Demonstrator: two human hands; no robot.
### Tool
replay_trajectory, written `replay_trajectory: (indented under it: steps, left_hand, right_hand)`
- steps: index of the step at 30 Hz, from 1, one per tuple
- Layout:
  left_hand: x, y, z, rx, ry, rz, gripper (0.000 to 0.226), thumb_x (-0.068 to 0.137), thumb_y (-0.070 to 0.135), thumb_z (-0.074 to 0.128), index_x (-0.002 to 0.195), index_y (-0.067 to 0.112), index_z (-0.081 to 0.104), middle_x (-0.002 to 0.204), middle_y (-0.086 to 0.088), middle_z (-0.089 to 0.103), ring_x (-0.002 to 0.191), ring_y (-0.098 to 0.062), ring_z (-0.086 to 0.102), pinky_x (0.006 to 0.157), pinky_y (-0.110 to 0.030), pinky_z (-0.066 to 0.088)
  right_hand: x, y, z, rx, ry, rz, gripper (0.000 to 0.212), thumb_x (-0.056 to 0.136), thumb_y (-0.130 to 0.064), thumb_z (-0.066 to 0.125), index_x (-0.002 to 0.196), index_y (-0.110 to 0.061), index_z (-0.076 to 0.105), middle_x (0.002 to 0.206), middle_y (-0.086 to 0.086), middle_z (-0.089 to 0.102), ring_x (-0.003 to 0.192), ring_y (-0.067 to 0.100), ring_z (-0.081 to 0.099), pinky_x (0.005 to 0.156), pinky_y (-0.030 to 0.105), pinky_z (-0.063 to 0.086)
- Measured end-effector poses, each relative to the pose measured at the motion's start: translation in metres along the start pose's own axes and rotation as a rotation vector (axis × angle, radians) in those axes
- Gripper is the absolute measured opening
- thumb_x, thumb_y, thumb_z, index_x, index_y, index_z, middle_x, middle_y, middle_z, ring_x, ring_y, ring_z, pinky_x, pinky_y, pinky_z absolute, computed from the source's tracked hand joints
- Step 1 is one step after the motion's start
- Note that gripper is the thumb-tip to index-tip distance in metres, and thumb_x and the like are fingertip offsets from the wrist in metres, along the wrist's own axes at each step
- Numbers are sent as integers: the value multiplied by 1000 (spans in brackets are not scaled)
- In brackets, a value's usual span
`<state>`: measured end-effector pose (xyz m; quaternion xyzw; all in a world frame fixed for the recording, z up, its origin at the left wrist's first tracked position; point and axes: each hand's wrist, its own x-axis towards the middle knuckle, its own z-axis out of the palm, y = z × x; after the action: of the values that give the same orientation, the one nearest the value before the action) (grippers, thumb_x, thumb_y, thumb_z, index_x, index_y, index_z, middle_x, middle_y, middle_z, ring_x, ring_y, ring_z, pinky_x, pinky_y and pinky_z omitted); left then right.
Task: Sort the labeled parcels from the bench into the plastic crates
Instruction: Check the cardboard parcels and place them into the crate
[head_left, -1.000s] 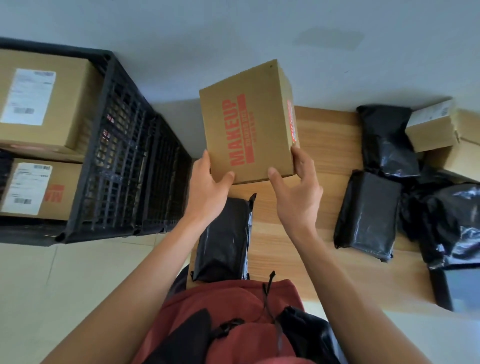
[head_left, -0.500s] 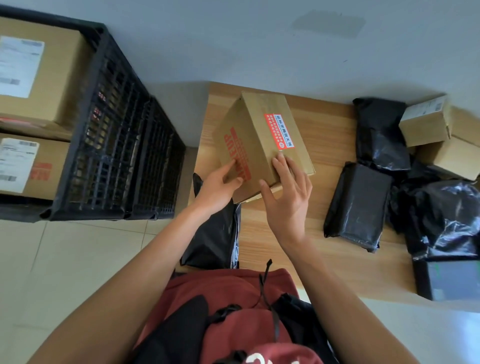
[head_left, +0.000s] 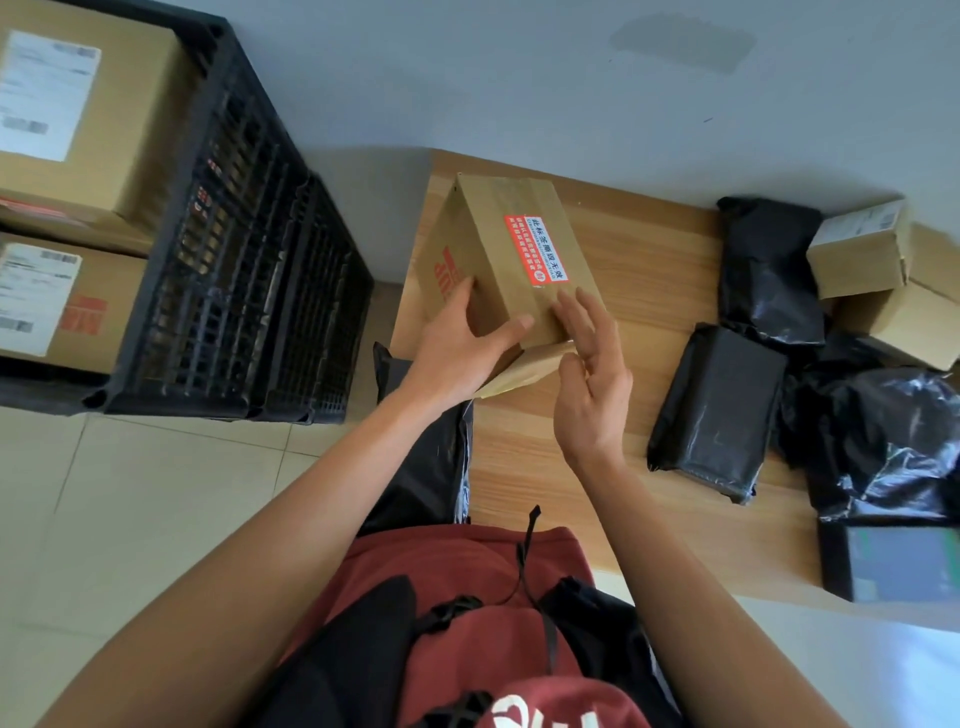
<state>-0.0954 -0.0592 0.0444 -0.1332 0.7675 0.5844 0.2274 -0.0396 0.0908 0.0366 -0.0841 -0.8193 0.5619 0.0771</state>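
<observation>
A brown cardboard box (head_left: 498, 228) with a red sticker on its top face and red print on its left side stands tilted on the left end of the wooden bench (head_left: 649, 260). My left hand (head_left: 457, 353) grips its near left corner, fingers on the printed side and thumb across the top. My right hand (head_left: 592, 395) is open, its fingertips at the box's near right edge above a loose flap. To the left stands a black plastic crate (head_left: 249, 260) holding two labeled cardboard boxes (head_left: 93, 130).
Black poly parcels lie on the bench: one under my left forearm (head_left: 426, 467), one in the middle (head_left: 717, 410), others at the right (head_left: 769, 270). Small cardboard boxes (head_left: 857, 254) sit far right. A dark tablet (head_left: 893, 561) lies at the near right corner.
The box was held up in both hands with its printed face toward me; it has come down onto the bench, sticker side up. My right hand has let go of its side.
</observation>
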Motion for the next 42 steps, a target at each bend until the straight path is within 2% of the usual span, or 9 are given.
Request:
replay_trajectory:
  steps: [3,7,11,14,21,26,30,37,42]
  left_hand:
    - [-2,1,1,-58,34,4,66,82,50,75,143,37,53,130,22,66,126,-3,59,114,-41,46]
    - [-5,0,-5,-101,-16,23,56,89,35,68,143,39,54,125,24,69,123,-1,62,113,-41,48]
    - [-10,2,-6,-82,-136,56,62,97,17,63,154,31,45,129,22,68,122,4,62,112,-36,49]
    - [-14,8,-5,-63,-169,95,61,99,12,58,155,32,44,131,20,68,123,-3,63,111,-39,50]
    - [-17,30,-11,-22,-13,230,52,95,37,67,145,35,55,131,23,67,127,-2,60,112,-43,48]
    - [-20,44,-18,-132,47,285,51,97,21,73,144,25,56,127,12,72,120,-6,66,108,-43,52]
    - [-18,41,-35,-350,3,240,45,100,11,67,143,20,58,132,-1,71,125,-22,66,107,-56,51]
    - [-23,37,-36,-476,-46,215,48,99,17,62,146,13,51,132,-9,69,122,-32,67,96,-54,58]
    - [-20,32,-40,-517,-63,202,54,99,21,61,150,13,47,143,-16,61,127,-36,64,95,-51,59]
  right_hand:
    - [7,0,-7,-10,43,50,65,90,15,42,149,-12,50,144,-10,60,137,9,56,112,45,49]
    - [19,-2,-19,-109,221,198,52,100,-12,60,150,-23,51,162,-11,42,149,5,37,118,23,33]
    - [29,3,-26,232,60,648,46,102,-34,63,146,-20,57,136,0,68,126,20,64,102,49,56]
    - [26,-3,-28,270,8,573,26,104,-25,62,128,-17,69,112,3,78,104,22,75,92,55,61]
    - [28,-39,-27,238,57,254,36,107,-19,58,143,-17,58,123,-3,74,114,14,71,91,32,61]
    - [29,-59,-28,264,89,187,41,109,-21,52,150,-13,53,138,-2,68,129,12,63,104,34,56]
    - [32,-62,-38,259,161,209,38,108,-24,55,145,-13,59,138,-6,66,127,0,60,97,14,50]
    - [37,-35,-49,426,64,544,72,97,-51,68,159,-28,39,150,-8,56,137,13,55,115,46,46]
    - [43,-33,-60,700,13,540,41,103,-25,64,143,-20,60,140,11,65,128,34,63,100,52,57]
